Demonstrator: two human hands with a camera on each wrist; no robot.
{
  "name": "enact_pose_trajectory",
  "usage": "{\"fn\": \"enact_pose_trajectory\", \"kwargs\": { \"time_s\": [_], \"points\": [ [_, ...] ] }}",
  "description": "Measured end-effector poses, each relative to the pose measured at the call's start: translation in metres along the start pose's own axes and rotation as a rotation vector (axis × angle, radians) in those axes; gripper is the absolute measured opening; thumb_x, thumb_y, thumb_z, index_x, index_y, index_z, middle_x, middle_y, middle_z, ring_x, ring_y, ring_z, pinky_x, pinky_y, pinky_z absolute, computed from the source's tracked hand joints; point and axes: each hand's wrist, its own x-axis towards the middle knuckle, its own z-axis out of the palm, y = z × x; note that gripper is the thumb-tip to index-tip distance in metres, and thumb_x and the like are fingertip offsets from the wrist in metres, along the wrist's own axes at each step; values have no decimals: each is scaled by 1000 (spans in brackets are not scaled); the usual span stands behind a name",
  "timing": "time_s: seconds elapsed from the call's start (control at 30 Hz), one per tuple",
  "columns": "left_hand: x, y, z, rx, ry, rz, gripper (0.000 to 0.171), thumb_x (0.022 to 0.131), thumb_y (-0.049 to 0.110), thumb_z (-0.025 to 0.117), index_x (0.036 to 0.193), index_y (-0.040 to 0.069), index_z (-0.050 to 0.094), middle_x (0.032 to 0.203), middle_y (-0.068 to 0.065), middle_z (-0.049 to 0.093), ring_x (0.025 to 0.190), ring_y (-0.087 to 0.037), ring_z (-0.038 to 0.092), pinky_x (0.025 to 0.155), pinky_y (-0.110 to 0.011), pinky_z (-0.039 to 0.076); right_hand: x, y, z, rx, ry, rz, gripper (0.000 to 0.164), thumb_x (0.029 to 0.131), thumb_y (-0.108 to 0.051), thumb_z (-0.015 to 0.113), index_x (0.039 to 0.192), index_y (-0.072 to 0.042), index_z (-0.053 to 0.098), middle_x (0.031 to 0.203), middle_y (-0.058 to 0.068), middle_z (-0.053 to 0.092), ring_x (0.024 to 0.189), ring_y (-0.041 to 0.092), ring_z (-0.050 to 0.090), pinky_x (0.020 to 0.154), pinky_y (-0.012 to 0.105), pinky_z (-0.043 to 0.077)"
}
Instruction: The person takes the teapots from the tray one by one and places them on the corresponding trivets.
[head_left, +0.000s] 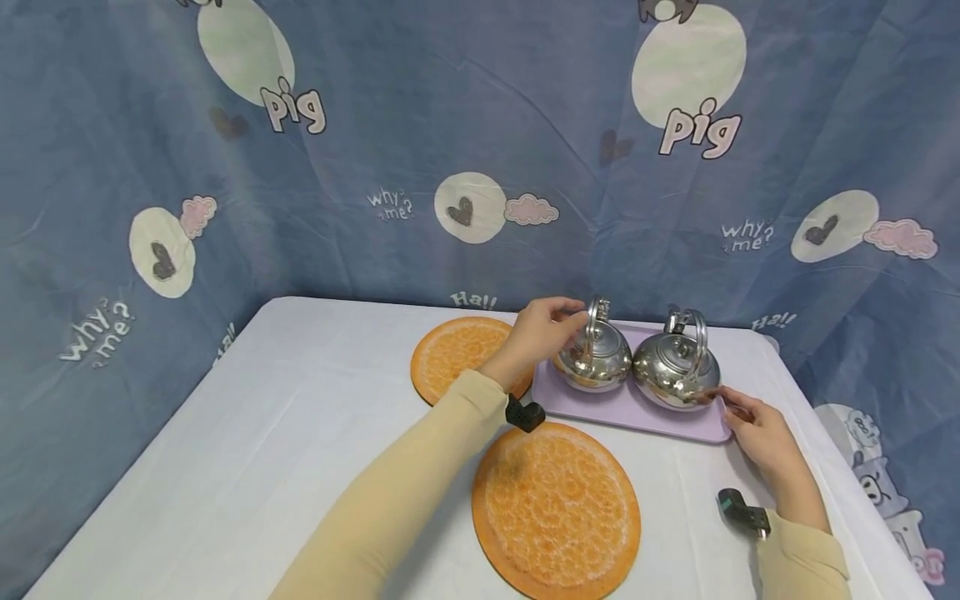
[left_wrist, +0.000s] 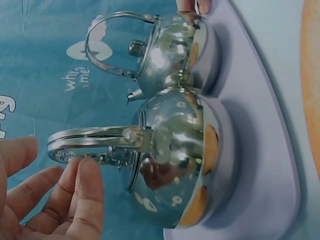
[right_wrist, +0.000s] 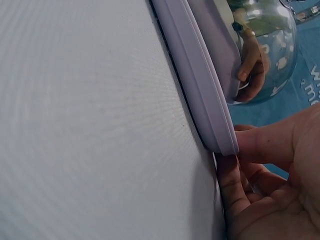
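Two shiny steel kettles stand side by side on a lilac tray (head_left: pixel 622 414) at the back right of the table. Beside the left kettle (head_left: pixel 603 375) is my left hand (head_left: pixel 542 332), its fingers right at the upright loop handle. In the left wrist view the thumb stays apart from the fingers, and the handle (left_wrist: pixel 95 135) is not enclosed. At the tray's right corner my right hand (head_left: pixel 767 437) pinches the rim (right_wrist: pixel 220 120), thumb on top and fingers at the underside. The right kettle (head_left: pixel 678 387) sits close to that hand, its handle raised.
One round orange-patterned mat (head_left: pixel 558 508) lies in front of the tray. Another orange mat (head_left: pixel 457 354) lies to the tray's left, partly behind my left forearm. A white cloth (head_left: pixel 300 417) covers the table, and a blue printed curtain (head_left: pixel 360 150) hangs behind.
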Motion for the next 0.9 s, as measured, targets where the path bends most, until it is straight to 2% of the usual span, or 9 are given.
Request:
{"fn": "enact_pose_trajectory", "kwargs": {
  "time_s": [0.07,0.13,0.2,0.23,0.3,0.33,0.47,0.6,0.9],
  "points": [
    [3,2,1,-26,10,-10,37,110,30,66,143,12,70,119,-9,76,105,-27,79,93,-38,65,0,-1,2,2,15,-8,56,111,-4,46,164,8,31,165,37,35,152,50,38,125,50,41],
    [6,4,2,-41,20,-17,36,109,29,66,141,12,71,120,-9,77,104,-24,79,94,-37,65,0,-2,3,15,30,-19,55,111,-4,47,163,9,34,163,37,41,139,28,54,113,24,49],
    [9,6,3,-39,27,-25,35,109,29,67,140,13,72,120,-8,78,102,-22,79,94,-37,65,1,-2,5,28,49,-27,54,110,-3,48,161,10,36,159,37,45,120,1,56,93,5,45],
    [11,7,4,-36,29,-31,35,109,29,67,140,13,72,121,-8,79,101,-21,79,94,-37,65,1,-2,5,36,54,-30,54,110,-3,49,161,10,37,159,37,46,111,-10,49,84,-1,39],
    [13,10,4,-32,35,-45,36,108,29,68,140,13,72,122,-8,80,99,-22,80,93,-38,65,1,-1,6,50,50,-33,54,111,-4,49,161,11,36,160,36,44,102,-21,38,82,-3,37],
    [14,11,5,-38,38,-55,36,108,28,69,140,12,72,123,-8,80,99,-22,80,94,-38,65,1,-1,6,53,49,-31,54,111,-4,50,161,11,36,161,36,43,102,-21,37,82,-3,37],
    [18,13,6,-96,33,-101,38,106,23,71,141,6,71,129,-10,78,103,-25,80,95,-39,65,1,0,6,45,37,-18,54,112,-6,49,162,9,36,163,35,42,109,-14,39,83,-3,37],
    [20,14,8,-143,26,-141,38,106,20,72,140,5,70,131,-11,77,104,-26,78,96,-39,65,1,1,6,44,44,-20,54,111,-4,49,162,9,36,160,36,45,107,-13,41,83,-2,38],
    [23,17,14,-169,33,-145,35,106,16,71,138,2,71,129,-13,76,106,-25,77,87,-33,66,1,2,1,58,36,24,55,114,-10,49,164,7,33,162,35,43,108,-12,41,82,-3,37]
  ]
}}
